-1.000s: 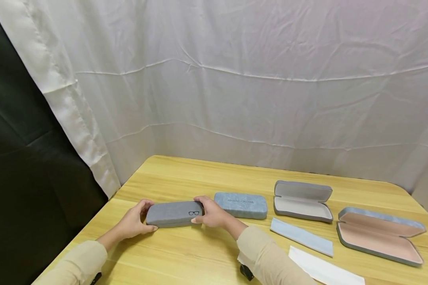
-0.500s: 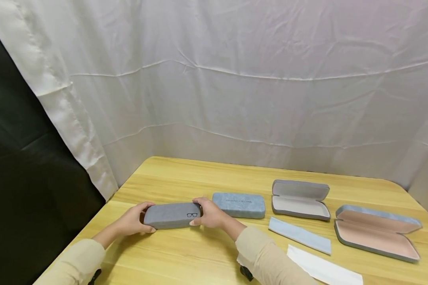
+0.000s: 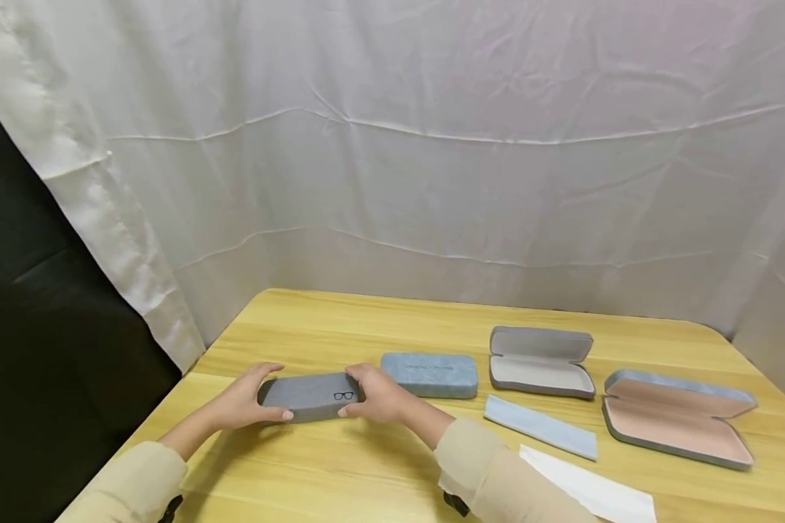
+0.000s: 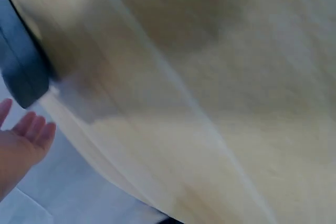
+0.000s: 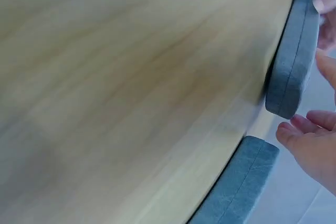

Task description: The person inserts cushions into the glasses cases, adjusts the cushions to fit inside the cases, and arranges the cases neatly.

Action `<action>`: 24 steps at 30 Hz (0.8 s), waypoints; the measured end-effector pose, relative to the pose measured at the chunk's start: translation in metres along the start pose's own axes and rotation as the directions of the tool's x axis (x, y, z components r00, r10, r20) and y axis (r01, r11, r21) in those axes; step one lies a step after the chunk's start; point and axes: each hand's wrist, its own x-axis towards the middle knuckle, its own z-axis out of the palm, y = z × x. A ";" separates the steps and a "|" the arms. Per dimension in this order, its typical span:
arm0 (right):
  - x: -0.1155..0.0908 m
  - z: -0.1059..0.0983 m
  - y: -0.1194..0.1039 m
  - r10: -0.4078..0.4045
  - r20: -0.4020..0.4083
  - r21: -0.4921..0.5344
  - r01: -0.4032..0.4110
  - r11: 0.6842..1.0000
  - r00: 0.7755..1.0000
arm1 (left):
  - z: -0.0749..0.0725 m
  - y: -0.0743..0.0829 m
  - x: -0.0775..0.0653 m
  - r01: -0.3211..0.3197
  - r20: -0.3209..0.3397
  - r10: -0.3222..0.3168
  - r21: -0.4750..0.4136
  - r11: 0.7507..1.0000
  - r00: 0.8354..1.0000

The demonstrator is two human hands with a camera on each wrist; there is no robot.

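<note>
A closed grey glasses case (image 3: 307, 396) with a small glasses print lies on the table between both hands. My left hand (image 3: 245, 399) spreads round its left end, the thumb along the front and the index finger off the back edge. In the left wrist view, the fingertips (image 4: 42, 129) lie just past the case's dark end (image 4: 21, 77). The right hand (image 3: 379, 394) is at the case's right end, its thumb at the front side. The right wrist view has its fingers (image 5: 304, 132) extended, tips right at the end.
Right of the grey case lies a closed blue glasses case (image 3: 428, 374). Farther right stand two open cases, one grey (image 3: 541, 363) and one blue with a pink lining (image 3: 677, 428). A light blue cloth (image 3: 541, 427) and a white cloth (image 3: 585, 483) lie in front.
The left hand's fingers have loosened from the grey case, and its thumb sits farther right along the front. The whole head view has shifted slightly left.
</note>
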 end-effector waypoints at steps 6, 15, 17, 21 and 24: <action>-0.012 -0.002 -0.001 -0.037 -0.029 -0.076 0.035 0.997 0.999 | 0.011 0.025 0.005 -0.074 -0.103 0.089 0.140 0.987 0.991; -0.046 -0.012 0.003 -0.062 -0.005 -0.141 0.061 0.988 0.998 | 0.037 0.055 0.008 -0.172 -0.065 0.184 0.158 0.972 0.981; -0.055 -0.015 0.004 -0.059 0.011 -0.145 0.060 0.988 0.998 | 0.040 0.062 0.008 -0.192 -0.043 0.200 0.152 0.970 0.979; -0.069 -0.019 0.007 -0.071 0.025 -0.165 0.074 0.984 0.997 | 0.044 0.072 0.008 -0.228 -0.015 0.233 0.151 0.962 0.972; -0.079 -0.021 0.012 -0.091 0.022 -0.216 0.094 0.972 0.996 | 0.049 0.079 0.008 -0.256 0.006 0.258 0.149 0.955 0.966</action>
